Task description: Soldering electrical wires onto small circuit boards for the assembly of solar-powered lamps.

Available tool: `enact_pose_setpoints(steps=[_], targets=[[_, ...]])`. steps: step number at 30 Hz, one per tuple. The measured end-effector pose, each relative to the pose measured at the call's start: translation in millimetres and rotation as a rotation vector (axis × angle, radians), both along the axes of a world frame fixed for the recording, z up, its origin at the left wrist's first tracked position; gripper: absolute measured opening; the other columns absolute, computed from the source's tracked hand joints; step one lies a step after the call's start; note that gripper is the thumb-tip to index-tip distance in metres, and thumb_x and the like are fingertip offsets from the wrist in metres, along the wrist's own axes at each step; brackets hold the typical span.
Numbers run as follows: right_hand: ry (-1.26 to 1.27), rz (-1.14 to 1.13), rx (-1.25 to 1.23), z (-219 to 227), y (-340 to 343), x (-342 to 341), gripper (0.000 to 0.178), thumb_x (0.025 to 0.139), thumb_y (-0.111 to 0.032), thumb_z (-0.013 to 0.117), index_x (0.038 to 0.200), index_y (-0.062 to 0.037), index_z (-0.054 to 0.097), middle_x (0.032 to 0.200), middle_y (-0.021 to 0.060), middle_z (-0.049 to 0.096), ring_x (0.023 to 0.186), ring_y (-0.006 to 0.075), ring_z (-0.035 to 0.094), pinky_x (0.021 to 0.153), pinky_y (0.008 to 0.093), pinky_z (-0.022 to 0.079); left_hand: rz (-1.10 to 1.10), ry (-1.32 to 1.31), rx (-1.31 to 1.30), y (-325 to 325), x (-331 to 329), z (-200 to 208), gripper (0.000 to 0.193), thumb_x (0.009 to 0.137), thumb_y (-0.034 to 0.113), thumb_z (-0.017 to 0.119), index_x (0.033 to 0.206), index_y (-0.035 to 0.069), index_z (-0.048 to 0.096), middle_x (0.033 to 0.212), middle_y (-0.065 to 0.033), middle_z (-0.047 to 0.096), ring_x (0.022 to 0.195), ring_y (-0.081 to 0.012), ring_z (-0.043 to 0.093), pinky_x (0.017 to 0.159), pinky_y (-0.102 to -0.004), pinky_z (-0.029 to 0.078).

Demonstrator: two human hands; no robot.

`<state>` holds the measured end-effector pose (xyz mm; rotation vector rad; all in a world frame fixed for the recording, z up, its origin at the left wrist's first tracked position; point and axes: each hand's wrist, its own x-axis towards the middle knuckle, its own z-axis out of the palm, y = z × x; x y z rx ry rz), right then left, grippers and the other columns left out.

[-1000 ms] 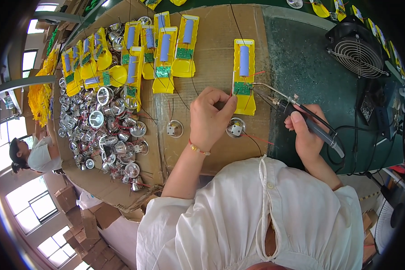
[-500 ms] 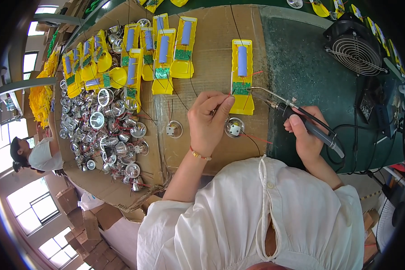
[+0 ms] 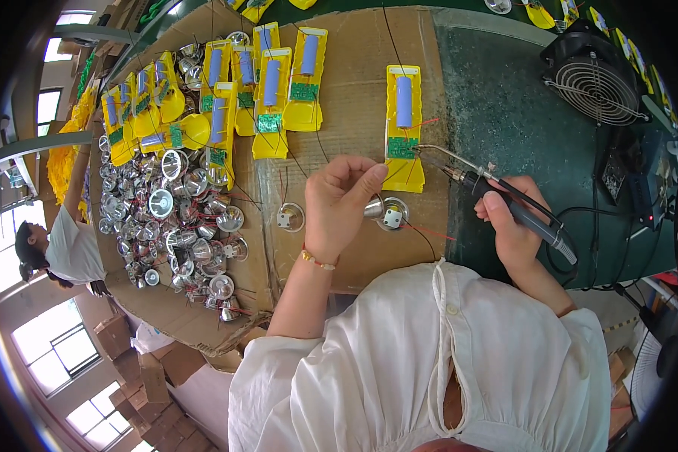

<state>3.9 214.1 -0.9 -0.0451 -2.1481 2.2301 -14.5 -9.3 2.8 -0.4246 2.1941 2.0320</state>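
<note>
In front of me lies a yellow plastic housing (image 3: 405, 178) with a blue cylindrical battery (image 3: 404, 103) and a green circuit board (image 3: 401, 148). My right hand (image 3: 516, 222) grips a soldering iron (image 3: 516, 209); its thin curved metal tube reaches the board's right edge. Left of the board, my left hand (image 3: 343, 203) is closed in a pinch on a thin wire near the housing's lower part. Below those fingertips, a shiny silver piece (image 3: 373, 209) shows beside a lamp reflector (image 3: 392, 215); whether it hangs from the wire I cannot tell.
Another reflector (image 3: 289, 217) lies on the cardboard (image 3: 346, 68). To the left are a heap of reflectors (image 3: 196, 248) and several yellow housings (image 3: 271, 98). A fan (image 3: 597, 89) and cables stand on the green tabletop (image 3: 497, 90) at right. A co-worker (image 3: 71, 248) is at far left.
My left hand has shifted slightly left and turned, its fingertips moving away from the board. A silver piece now shows below them. The soldering iron stays put. The co-worker has moved an arm.
</note>
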Motion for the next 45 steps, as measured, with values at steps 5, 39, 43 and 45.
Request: enact_pose_setpoints(steps=[5,39,43,45], targets=[[0.041,0.028,0.093,-1,-2,0,0.015,0.082,-0.008,0.06,0.09,0.0028,0.054,0.07,0.0096,0.059,0.059,0.0123,0.057,0.054,0.0229,0.048,-0.073,0.244,-0.414,13,-7,-3,0.011,0.077,0.007,0.067,0.075,-0.003,0.061,0.075,-0.0083,0.055,0.056,-0.0147,0.057,0.054,-0.0254,0.046],[-0.03,-0.034,-0.042,-3,7,5,0.018,0.081,-0.009,0.063,0.09,0.0044,0.055,0.076,0.0104,0.061,0.062,0.0124,0.059,0.057,0.024,0.05,-0.303,0.633,-0.724,6,0,-6,0.009,0.07,0.007,0.071,0.077,0.004,0.066,0.079,-0.0056,0.054,0.067,-0.0186,0.057,0.055,-0.0309,0.046],[-0.003,-0.045,-0.05,0,5,4,0.018,0.081,-0.008,0.064,0.09,0.0043,0.055,0.074,0.0103,0.061,0.062,0.012,0.059,0.057,0.0233,0.05,-0.207,0.564,-0.684,6,2,-3,0.009,0.069,0.007,0.072,0.075,0.002,0.067,0.078,-0.0068,0.056,0.065,-0.0199,0.057,0.056,-0.0307,0.045],[0.008,-0.012,-0.013,-1,2,2,0.017,0.081,-0.008,0.064,0.09,0.0041,0.055,0.074,0.0099,0.061,0.062,0.0116,0.059,0.057,0.0228,0.049,-0.082,0.327,-0.503,6,-2,1,0.009,0.069,0.006,0.072,0.071,0.0,0.066,0.076,-0.0081,0.059,0.064,-0.0173,0.057,0.056,-0.0282,0.045]])
